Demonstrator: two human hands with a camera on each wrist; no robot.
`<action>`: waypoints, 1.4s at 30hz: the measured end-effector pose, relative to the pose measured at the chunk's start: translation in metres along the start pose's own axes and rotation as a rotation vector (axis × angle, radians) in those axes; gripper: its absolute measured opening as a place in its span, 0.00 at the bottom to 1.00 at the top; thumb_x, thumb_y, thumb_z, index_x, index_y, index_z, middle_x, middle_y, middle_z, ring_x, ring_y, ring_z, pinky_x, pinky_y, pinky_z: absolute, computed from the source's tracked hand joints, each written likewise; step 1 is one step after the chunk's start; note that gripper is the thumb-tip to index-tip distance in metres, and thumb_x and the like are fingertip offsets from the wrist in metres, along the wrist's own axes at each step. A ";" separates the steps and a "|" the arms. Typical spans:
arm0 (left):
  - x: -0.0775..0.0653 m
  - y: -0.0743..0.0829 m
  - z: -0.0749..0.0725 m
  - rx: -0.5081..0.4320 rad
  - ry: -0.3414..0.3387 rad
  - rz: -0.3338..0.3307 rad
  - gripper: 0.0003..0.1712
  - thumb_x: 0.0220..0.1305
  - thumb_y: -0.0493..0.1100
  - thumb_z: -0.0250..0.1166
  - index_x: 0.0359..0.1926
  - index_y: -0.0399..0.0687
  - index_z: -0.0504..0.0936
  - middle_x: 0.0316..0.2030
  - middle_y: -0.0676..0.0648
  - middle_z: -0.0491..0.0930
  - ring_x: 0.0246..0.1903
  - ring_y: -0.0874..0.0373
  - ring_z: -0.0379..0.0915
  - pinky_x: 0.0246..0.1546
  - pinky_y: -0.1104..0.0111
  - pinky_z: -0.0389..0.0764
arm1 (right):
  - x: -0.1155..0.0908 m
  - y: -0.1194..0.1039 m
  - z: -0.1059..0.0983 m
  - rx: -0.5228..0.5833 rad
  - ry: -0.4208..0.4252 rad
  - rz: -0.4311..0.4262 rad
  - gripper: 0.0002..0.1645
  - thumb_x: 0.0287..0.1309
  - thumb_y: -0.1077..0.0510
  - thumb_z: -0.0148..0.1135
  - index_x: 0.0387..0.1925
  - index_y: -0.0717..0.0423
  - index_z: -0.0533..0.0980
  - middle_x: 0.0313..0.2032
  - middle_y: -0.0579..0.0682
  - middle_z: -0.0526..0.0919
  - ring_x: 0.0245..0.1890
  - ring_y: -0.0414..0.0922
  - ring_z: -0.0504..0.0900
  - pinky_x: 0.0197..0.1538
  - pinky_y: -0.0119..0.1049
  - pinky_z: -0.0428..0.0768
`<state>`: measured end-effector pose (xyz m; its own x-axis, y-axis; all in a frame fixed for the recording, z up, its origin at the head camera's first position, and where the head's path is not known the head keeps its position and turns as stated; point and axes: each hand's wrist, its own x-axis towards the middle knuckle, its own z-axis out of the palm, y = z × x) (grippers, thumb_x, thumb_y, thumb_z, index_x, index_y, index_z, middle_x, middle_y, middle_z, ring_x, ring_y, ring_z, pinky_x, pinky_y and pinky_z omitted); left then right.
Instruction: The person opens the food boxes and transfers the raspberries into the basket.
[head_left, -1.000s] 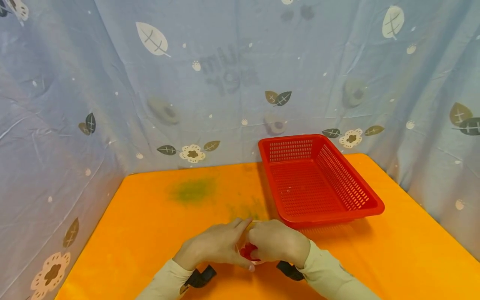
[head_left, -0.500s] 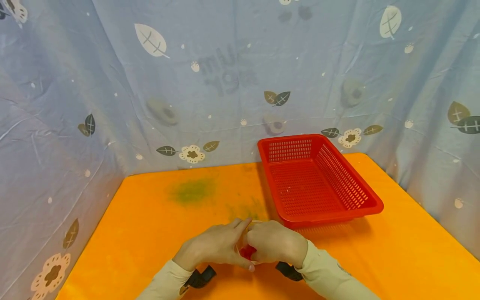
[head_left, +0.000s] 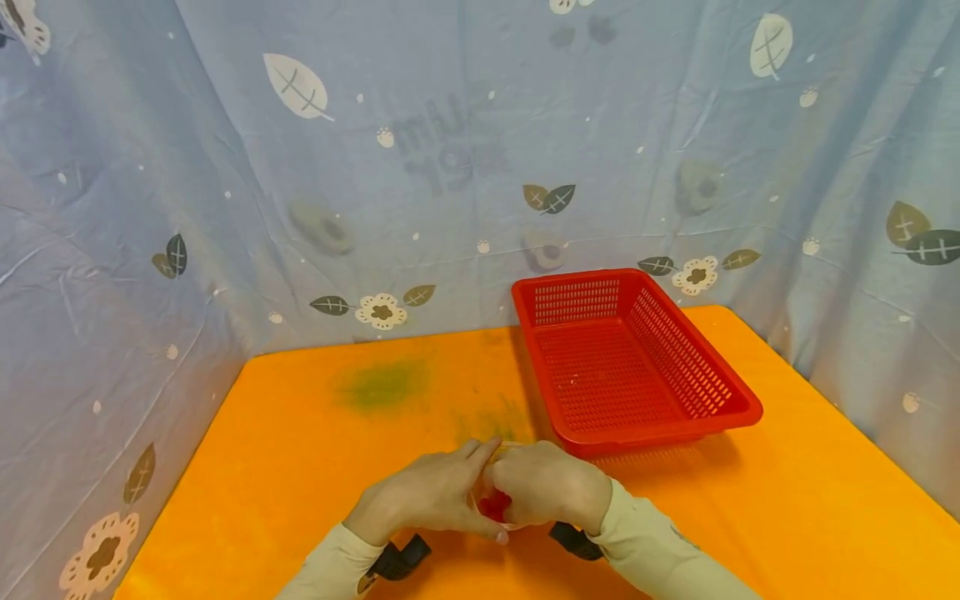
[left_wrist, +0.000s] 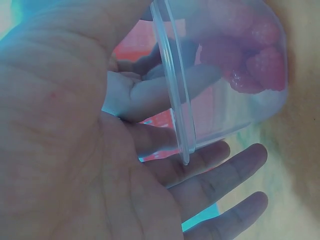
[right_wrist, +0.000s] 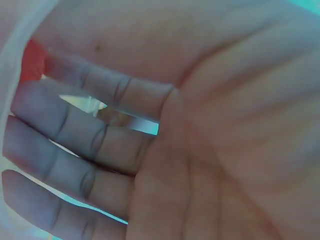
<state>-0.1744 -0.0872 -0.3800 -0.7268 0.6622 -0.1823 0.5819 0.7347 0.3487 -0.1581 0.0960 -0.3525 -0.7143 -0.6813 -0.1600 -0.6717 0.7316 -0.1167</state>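
Note:
A clear plastic tub with several red berries is low in the middle of the head view, partly covered by both hands. My left hand grips the tub at its rim, its fingers spread along the outer wall in the left wrist view. My right hand reaches into the tub from the right. In the right wrist view its index fingertip meets a red berry, which appears pinched against the thumb; the thumb tip is hidden.
A red perforated basket stands on the orange table, just beyond my right hand. A patterned blue-grey curtain hangs along the back and both sides. Each wrist wears a dark strap.
The right hand's fingers have shifted slightly inside the tub, moving a little left. The left hand keeps its hold on the tub, and the head view has drifted slightly.

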 end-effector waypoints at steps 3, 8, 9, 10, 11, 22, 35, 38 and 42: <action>0.000 0.000 0.000 0.002 0.001 -0.004 0.67 0.49 0.79 0.69 0.80 0.53 0.53 0.66 0.51 0.71 0.42 0.58 0.79 0.52 0.61 0.82 | 0.000 0.000 0.001 -0.003 0.015 -0.034 0.10 0.53 0.54 0.76 0.27 0.41 0.79 0.26 0.34 0.75 0.32 0.34 0.71 0.34 0.32 0.75; 0.000 0.001 0.000 -0.003 -0.006 -0.012 0.67 0.48 0.79 0.69 0.80 0.54 0.52 0.65 0.51 0.71 0.42 0.59 0.79 0.51 0.62 0.82 | 0.000 0.002 0.002 0.001 0.039 -0.078 0.13 0.53 0.53 0.77 0.25 0.43 0.77 0.22 0.35 0.71 0.30 0.34 0.68 0.33 0.29 0.70; 0.000 0.001 0.000 -0.006 -0.009 -0.014 0.67 0.48 0.79 0.69 0.81 0.54 0.52 0.64 0.51 0.71 0.41 0.59 0.78 0.51 0.62 0.82 | 0.000 0.002 0.003 0.001 0.040 -0.080 0.13 0.53 0.53 0.77 0.25 0.43 0.77 0.22 0.35 0.71 0.31 0.34 0.68 0.33 0.29 0.70; 0.000 0.001 0.000 -0.005 -0.010 -0.017 0.67 0.48 0.79 0.69 0.81 0.54 0.52 0.65 0.51 0.71 0.41 0.59 0.78 0.51 0.62 0.82 | 0.000 0.002 0.003 0.006 0.040 -0.082 0.13 0.53 0.53 0.76 0.24 0.44 0.76 0.22 0.35 0.70 0.30 0.34 0.67 0.33 0.29 0.70; 0.000 0.001 0.000 -0.004 -0.011 -0.020 0.67 0.48 0.79 0.69 0.81 0.54 0.52 0.65 0.51 0.71 0.42 0.59 0.79 0.51 0.61 0.82 | 0.000 0.002 0.003 0.013 0.038 -0.083 0.13 0.54 0.54 0.76 0.24 0.44 0.76 0.22 0.35 0.70 0.30 0.34 0.67 0.33 0.28 0.70; 0.001 0.001 0.000 -0.012 -0.017 -0.028 0.68 0.48 0.80 0.68 0.81 0.54 0.51 0.68 0.49 0.70 0.46 0.57 0.80 0.54 0.60 0.81 | 0.001 0.004 0.001 0.071 -0.007 -0.053 0.18 0.51 0.59 0.77 0.18 0.43 0.74 0.24 0.37 0.70 0.29 0.34 0.66 0.31 0.28 0.70; 0.000 0.000 0.000 -0.023 -0.021 -0.016 0.68 0.49 0.79 0.68 0.81 0.53 0.50 0.69 0.51 0.69 0.45 0.60 0.80 0.54 0.62 0.81 | 0.004 0.005 0.003 0.062 -0.024 -0.071 0.14 0.51 0.62 0.76 0.23 0.46 0.77 0.25 0.37 0.72 0.30 0.33 0.67 0.37 0.24 0.71; 0.000 0.000 0.000 -0.026 -0.022 -0.021 0.68 0.49 0.79 0.68 0.81 0.54 0.50 0.69 0.51 0.69 0.44 0.60 0.79 0.53 0.62 0.81 | 0.003 0.006 0.001 0.088 -0.023 -0.105 0.12 0.52 0.61 0.76 0.23 0.46 0.79 0.25 0.36 0.73 0.29 0.32 0.67 0.36 0.23 0.70; 0.000 0.000 0.000 -0.029 -0.026 -0.015 0.67 0.50 0.78 0.69 0.81 0.53 0.51 0.66 0.51 0.70 0.36 0.62 0.77 0.47 0.65 0.81 | 0.000 0.007 -0.004 0.128 -0.047 -0.083 0.09 0.53 0.62 0.74 0.26 0.45 0.81 0.29 0.37 0.73 0.29 0.33 0.67 0.35 0.23 0.71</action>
<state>-0.1744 -0.0870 -0.3796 -0.7253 0.6553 -0.2110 0.5603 0.7400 0.3722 -0.1640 0.1009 -0.3490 -0.6455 -0.7398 -0.1899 -0.6953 0.6721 -0.2546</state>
